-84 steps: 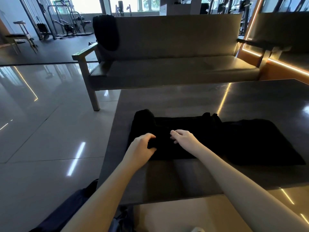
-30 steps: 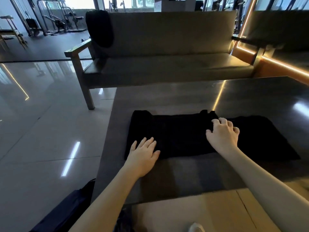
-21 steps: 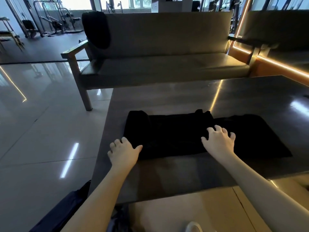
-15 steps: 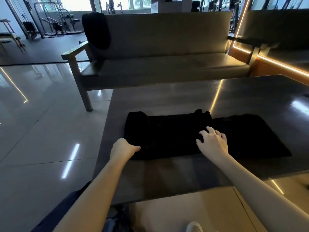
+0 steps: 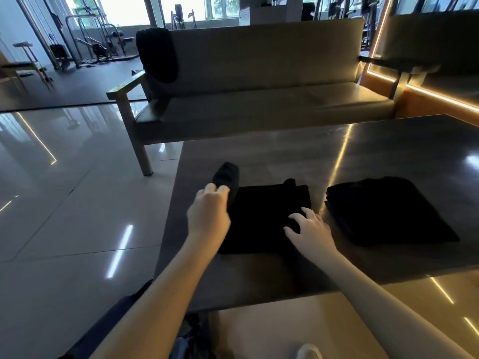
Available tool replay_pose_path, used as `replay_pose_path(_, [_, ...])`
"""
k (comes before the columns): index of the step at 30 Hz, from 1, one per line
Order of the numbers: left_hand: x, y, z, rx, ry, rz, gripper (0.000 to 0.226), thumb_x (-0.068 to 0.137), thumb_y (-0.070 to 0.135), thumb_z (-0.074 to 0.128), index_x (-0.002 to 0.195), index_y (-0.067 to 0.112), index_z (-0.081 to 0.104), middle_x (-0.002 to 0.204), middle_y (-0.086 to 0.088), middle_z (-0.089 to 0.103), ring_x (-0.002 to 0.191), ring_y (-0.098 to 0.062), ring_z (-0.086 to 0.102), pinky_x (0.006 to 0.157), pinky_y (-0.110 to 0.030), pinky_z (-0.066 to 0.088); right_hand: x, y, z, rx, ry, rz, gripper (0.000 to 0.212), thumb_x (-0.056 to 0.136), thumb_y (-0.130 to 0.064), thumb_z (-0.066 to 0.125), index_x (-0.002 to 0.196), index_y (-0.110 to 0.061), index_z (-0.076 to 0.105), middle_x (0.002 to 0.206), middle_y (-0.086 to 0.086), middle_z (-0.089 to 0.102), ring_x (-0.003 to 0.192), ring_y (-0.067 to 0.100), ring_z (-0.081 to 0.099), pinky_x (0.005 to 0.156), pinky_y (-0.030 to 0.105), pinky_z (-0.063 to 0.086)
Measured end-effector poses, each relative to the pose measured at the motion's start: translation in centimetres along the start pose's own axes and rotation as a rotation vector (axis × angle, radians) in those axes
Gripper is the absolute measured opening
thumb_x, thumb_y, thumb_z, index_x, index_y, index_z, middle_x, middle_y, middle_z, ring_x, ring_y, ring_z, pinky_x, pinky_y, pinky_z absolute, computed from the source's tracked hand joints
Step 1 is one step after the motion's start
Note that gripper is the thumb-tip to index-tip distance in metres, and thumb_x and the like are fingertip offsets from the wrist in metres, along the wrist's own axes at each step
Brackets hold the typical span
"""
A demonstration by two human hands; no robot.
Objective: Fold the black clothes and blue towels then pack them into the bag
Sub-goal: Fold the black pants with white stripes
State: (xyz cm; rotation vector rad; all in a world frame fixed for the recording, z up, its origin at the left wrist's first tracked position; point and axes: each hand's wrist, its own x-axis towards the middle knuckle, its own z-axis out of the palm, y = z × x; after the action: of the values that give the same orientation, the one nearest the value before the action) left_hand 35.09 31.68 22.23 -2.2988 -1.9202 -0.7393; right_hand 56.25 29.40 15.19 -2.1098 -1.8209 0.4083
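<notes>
The left hand (image 5: 208,213) is pinched shut on the raised left end of the black garment (image 5: 269,216) lying on the dark surface (image 5: 388,151); the right hand (image 5: 308,229) rests spread flat on it. If that pressing hand slips, the fold could drag crooked toward the folded stack (image 5: 388,211) just beside

On the table (image 5: 388,151), the left hand (image 5: 208,216) pinches the garment (image 5: 267,218) and lifts its 9 o'clock end; the right hand (image 5: 309,233) presses it flat. A folded stack (image 5: 386,211) lies at 3 o'clock.
</notes>
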Motion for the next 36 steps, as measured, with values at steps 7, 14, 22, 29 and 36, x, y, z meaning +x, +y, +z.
replay_pose_path(7, [-1.3, 4.0, 3.8, -0.101, -0.211, 0.150, 0.045, 0.089, 0.021, 0.061, 0.132, 0.019, 0.048, 0.120, 0.000, 0.055, 0.111, -0.019, 0.052, 0.086, -0.030, 0.048, -0.1, 0.8, 0.0, -0.010, 0.006, -0.033, 0.047, 0.096, -0.041, 0.049, 0.139, -0.024, 0.045, 0.153, 0.004, 0.028, 0.142, 0.022, 0.023, 0.113, 0.043, 0.023])
replay_pose_path(14, [-1.6, 1.4, 4.9, -0.239, -0.462, 0.124, 0.044, 0.100, 0.045, 0.030, 0.136, 0.028, 0.048, 0.148, 0.011, 0.036, 0.141, -0.009, 0.021, 0.119, -0.041, 0.003, 0.2, 0.9, 0.3, -0.016, 0.147, -0.025, 0.042, 0.094, -0.037, 0.053, 0.134, -0.024, 0.052, 0.154, 0.005, 0.026, 0.144, 0.023, 0.016, 0.114, 0.047, 0.017])
replay_pose_path(22, [-2.2, 0.4, 6.5, -0.013, -0.555, 0.154, 0.054, 0.099, 0.050, 0.026, 0.149, 0.028, 0.024, 0.159, 0.006, 0.011, 0.147, -0.013, -0.002, 0.119, -0.043, -0.003, 6.6, -4.0, -0.1, -0.023, -0.090, -0.398, 0.045, 0.103, -0.033, 0.031, 0.148, -0.032, 0.029, 0.158, -0.012, 0.015, 0.146, 0.011, 0.009, 0.118, 0.036, 0.005])
replay_pose_path(29, [-2.6, -0.4, 6.8, -0.017, -0.548, 0.209, 0.056, 0.098, 0.053, 0.028, 0.149, 0.031, 0.023, 0.159, 0.008, 0.009, 0.146, -0.010, -0.006, 0.118, -0.040, -0.007, 10.5, -4.6, 2.5, -0.175, -0.275, -0.303, 0.050, 0.103, -0.041, 0.023, 0.152, -0.034, 0.013, 0.160, -0.013, 0.004, 0.148, 0.014, -0.001, 0.118, 0.043, -0.001])
replay_pose_path(36, [-2.9, -0.3, 6.4, -0.199, -0.516, 0.108, 0.048, 0.100, 0.049, 0.027, 0.144, 0.033, 0.036, 0.158, 0.010, 0.010, 0.145, -0.008, -0.005, 0.117, -0.036, -0.005, 9.7, -4.7, 2.4, -0.260, -0.122, -0.311, 0.055, 0.100, -0.045, 0.032, 0.151, -0.029, 0.020, 0.160, -0.005, 0.008, 0.147, 0.020, 0.007, 0.118, 0.046, 0.006])
